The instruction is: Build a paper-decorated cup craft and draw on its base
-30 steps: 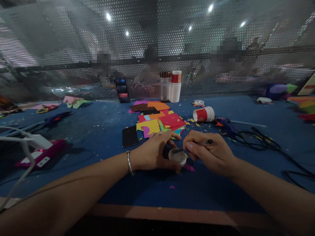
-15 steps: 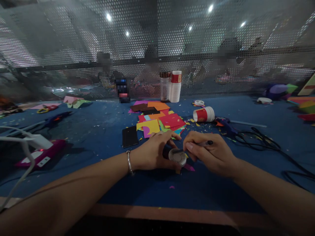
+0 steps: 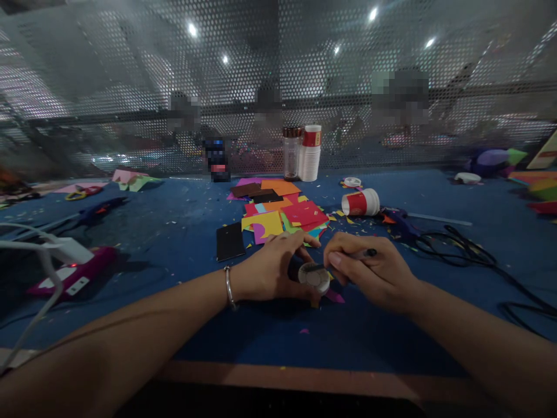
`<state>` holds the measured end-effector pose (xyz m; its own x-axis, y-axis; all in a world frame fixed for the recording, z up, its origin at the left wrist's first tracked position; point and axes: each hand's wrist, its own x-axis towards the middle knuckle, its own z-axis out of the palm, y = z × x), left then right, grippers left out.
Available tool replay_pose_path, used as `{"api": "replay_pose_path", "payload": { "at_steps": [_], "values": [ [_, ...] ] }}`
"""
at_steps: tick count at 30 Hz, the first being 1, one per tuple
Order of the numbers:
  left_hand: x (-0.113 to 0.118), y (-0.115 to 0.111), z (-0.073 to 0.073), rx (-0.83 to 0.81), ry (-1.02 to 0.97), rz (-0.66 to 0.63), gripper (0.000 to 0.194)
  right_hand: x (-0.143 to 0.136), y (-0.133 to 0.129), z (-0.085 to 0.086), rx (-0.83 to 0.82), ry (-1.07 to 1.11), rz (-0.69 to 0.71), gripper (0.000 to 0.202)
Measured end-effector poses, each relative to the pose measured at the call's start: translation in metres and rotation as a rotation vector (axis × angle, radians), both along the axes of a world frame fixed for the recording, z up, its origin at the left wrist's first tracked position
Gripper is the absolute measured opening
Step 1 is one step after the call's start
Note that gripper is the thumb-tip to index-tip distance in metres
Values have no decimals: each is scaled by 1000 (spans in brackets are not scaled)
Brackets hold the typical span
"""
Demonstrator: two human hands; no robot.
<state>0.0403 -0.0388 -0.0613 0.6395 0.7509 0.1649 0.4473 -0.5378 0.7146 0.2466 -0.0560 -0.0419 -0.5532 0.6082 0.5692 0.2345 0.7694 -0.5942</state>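
Observation:
My left hand [image 3: 278,270], with a silver bangle at the wrist, is wrapped round a small white paper cup piece [image 3: 319,283] low over the blue table. Its thumb lies along the near side and the fingers curve over the far side. My right hand [image 3: 369,270] pinches a dark pen [image 3: 363,254], whose tip end reaches over the cup piece; whether it touches cannot be told. Purple and orange paper bits lie just beneath. Beyond the hands is a pile of coloured paper [image 3: 304,213].
A black flat object [image 3: 230,241] lies left of the paper. Red-and-white cups [image 3: 360,203] lie on their side, near a glue gun [image 3: 398,222] with a black cable. Farther back stand a jar [image 3: 291,155] and stacked cups [image 3: 310,157]. A magenta power strip [image 3: 82,276] is at left.

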Motion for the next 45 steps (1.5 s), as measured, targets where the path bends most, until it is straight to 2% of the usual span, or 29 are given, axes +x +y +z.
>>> {"api": "replay_pose_path", "payload": {
  "at_steps": [9,20,27,34,39,45],
  "values": [
    [-1,2,-3,41,10,-13,69,-1,1,-4,-44,15,26,21],
    [0,0,-1,-40,-26,-14,68,2,1,0,-27,17,5,23],
    [2,-3,1,36,22,29,76,6,1,-1,-14,27,-96,22],
    [5,-11,4,174,129,156,88,10,1,0,-8,72,-157,22],
    [1,-16,6,197,136,37,92,11,2,-1,-34,81,-168,21],
    [0,-14,2,172,61,-50,83,13,-1,1,-61,103,-161,23]
  ]
}}
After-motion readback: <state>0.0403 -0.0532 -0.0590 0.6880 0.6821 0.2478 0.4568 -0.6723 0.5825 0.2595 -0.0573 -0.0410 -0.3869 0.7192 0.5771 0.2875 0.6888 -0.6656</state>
